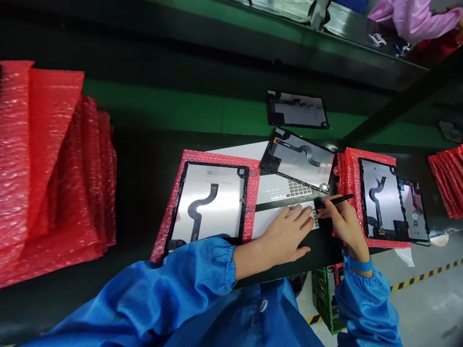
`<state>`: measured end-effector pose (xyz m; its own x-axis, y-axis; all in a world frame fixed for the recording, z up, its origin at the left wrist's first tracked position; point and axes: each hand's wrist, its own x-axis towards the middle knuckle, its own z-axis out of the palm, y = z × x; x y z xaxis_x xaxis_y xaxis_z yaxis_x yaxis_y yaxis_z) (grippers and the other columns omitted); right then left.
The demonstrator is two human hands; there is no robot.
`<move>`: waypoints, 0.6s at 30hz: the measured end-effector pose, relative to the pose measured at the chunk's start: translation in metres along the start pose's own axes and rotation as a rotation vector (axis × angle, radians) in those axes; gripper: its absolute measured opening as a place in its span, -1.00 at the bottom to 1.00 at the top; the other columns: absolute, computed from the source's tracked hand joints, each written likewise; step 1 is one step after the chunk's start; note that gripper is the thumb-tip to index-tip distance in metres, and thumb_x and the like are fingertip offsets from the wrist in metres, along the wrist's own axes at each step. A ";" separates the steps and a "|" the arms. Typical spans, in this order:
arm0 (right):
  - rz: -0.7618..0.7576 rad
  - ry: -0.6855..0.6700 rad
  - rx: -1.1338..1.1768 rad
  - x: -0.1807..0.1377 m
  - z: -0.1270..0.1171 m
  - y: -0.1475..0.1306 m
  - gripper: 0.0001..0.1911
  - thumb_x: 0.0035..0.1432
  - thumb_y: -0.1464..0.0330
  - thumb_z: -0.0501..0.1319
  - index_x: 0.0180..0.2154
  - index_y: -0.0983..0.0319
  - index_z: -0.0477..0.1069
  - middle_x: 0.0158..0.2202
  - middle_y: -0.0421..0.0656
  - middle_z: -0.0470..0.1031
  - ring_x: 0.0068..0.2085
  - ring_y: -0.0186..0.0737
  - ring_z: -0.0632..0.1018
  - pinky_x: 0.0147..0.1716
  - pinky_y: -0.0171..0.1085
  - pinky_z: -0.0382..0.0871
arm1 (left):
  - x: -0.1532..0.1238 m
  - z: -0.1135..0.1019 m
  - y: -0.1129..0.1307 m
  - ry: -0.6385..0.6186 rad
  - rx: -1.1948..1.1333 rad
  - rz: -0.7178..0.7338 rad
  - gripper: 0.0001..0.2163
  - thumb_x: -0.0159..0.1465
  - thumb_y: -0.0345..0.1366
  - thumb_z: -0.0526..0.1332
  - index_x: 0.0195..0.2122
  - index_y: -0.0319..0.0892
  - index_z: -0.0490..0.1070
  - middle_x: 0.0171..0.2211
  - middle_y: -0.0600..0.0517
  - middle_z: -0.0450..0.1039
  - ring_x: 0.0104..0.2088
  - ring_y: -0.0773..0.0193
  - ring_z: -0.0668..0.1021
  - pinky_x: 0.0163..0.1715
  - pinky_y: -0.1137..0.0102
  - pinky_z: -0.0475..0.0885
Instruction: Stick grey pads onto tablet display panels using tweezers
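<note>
My left hand (288,235) lies palm down with fingers spread on a narrow white sheet of small dark square labels (265,219). At the sheet's right end, my right hand (343,221) grips a slim black pen-like tool (338,200); whether it is a pen or tweezers I cannot tell. Its fingertips are close to the labels. Left of my hands, a tablet screen panel (226,212) with a curved dark ribbon cable lies back side up on red bubble wrap (254,193). Behind my hands lies another screen panel (294,161), set at an angle over a second label sheet (271,188).
Red bubble-wrap bags (54,183) are stacked at the left. A third panel (298,110) lies farther back. At the right, a screen panel (390,207) rests on red wrap, another beside it. A green crate (321,299) stands below the bench edge. A person's pink sleeve (412,19) shows across.
</note>
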<state>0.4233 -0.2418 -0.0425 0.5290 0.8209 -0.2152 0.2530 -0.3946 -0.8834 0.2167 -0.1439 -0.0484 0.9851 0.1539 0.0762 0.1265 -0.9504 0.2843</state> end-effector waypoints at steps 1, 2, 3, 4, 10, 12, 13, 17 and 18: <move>-0.003 0.000 -0.001 0.000 0.000 0.000 -0.61 0.37 -0.03 0.30 -0.12 0.16 0.48 -0.32 -0.11 0.70 -0.34 -0.03 0.73 -0.32 -0.10 0.67 | 0.000 -0.001 0.000 -0.003 0.000 0.001 -0.34 0.36 0.12 0.27 0.32 -0.27 0.39 0.44 -0.23 0.26 0.28 -0.19 0.38 0.13 0.07 0.33; -0.007 -0.004 -0.003 0.000 0.000 0.001 -0.61 0.37 -0.03 0.30 -0.11 0.16 0.48 -0.32 -0.11 0.70 -0.35 -0.03 0.73 -0.32 -0.10 0.67 | 0.000 -0.002 0.000 -0.005 0.001 0.002 -0.34 0.36 0.13 0.27 0.32 -0.26 0.39 0.45 -0.23 0.25 0.29 -0.19 0.37 0.13 0.06 0.33; -0.011 -0.007 -0.006 0.001 0.000 0.002 -0.61 0.38 -0.03 0.29 -0.11 0.16 0.48 -0.33 -0.12 0.70 -0.35 -0.03 0.73 -0.32 -0.10 0.67 | 0.000 -0.002 -0.001 -0.007 0.005 0.001 -0.34 0.36 0.12 0.27 0.32 -0.26 0.39 0.45 -0.22 0.24 0.29 -0.19 0.37 0.14 0.06 0.32; -0.014 -0.012 -0.011 0.001 0.000 0.002 -0.61 0.38 -0.03 0.29 -0.10 0.17 0.48 -0.33 -0.11 0.69 -0.35 -0.04 0.73 -0.32 -0.11 0.67 | 0.000 -0.002 -0.001 -0.009 0.009 0.002 -0.34 0.36 0.12 0.28 0.32 -0.25 0.38 0.46 -0.22 0.23 0.29 -0.18 0.37 0.14 0.06 0.32; -0.015 -0.047 -0.037 0.002 -0.002 0.002 -0.59 0.40 -0.04 0.27 -0.09 0.18 0.47 -0.30 -0.09 0.69 -0.35 -0.05 0.73 -0.31 -0.11 0.68 | 0.001 -0.004 -0.005 -0.029 -0.018 0.016 -0.35 0.34 0.09 0.31 0.32 -0.23 0.38 0.44 -0.19 0.26 0.27 -0.20 0.37 0.13 0.04 0.33; -0.014 -0.051 -0.031 0.002 -0.001 0.001 -0.58 0.39 -0.04 0.27 -0.09 0.20 0.46 -0.30 -0.09 0.68 -0.35 -0.07 0.73 -0.32 -0.12 0.68 | 0.001 -0.006 -0.008 -0.029 -0.041 0.021 -0.36 0.33 0.09 0.32 0.31 -0.22 0.39 0.42 -0.17 0.28 0.27 -0.20 0.37 0.12 0.04 0.33; -0.011 -0.051 -0.023 0.002 -0.001 0.000 -0.58 0.39 -0.04 0.28 -0.10 0.20 0.46 -0.30 -0.09 0.68 -0.36 -0.08 0.73 -0.33 -0.13 0.68 | 0.002 -0.007 -0.009 -0.029 -0.051 0.022 -0.36 0.32 0.10 0.33 0.29 -0.21 0.41 0.41 -0.16 0.29 0.27 -0.20 0.37 0.11 0.05 0.34; 0.018 -0.007 0.074 -0.001 -0.003 -0.005 -0.58 0.32 -0.04 0.35 -0.15 0.18 0.45 -0.35 -0.12 0.69 -0.41 -0.09 0.72 -0.37 -0.14 0.68 | 0.007 -0.007 -0.014 -0.032 -0.089 0.031 -0.37 0.29 0.13 0.35 0.23 -0.19 0.46 0.39 -0.16 0.32 0.24 -0.19 0.39 0.10 0.06 0.34; 0.023 0.015 0.108 -0.003 -0.003 -0.007 -0.59 0.31 -0.04 0.37 -0.17 0.16 0.46 -0.37 -0.13 0.69 -0.44 -0.08 0.71 -0.39 -0.14 0.67 | 0.008 -0.007 -0.014 -0.034 -0.095 0.033 -0.37 0.29 0.14 0.35 0.24 -0.19 0.45 0.39 -0.15 0.32 0.25 -0.19 0.38 0.10 0.06 0.34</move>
<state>0.4225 -0.2428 -0.0338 0.5461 0.8055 -0.2300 0.1527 -0.3657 -0.9181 0.2220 -0.1272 -0.0456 0.9921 0.1123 0.0552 0.0840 -0.9246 0.3716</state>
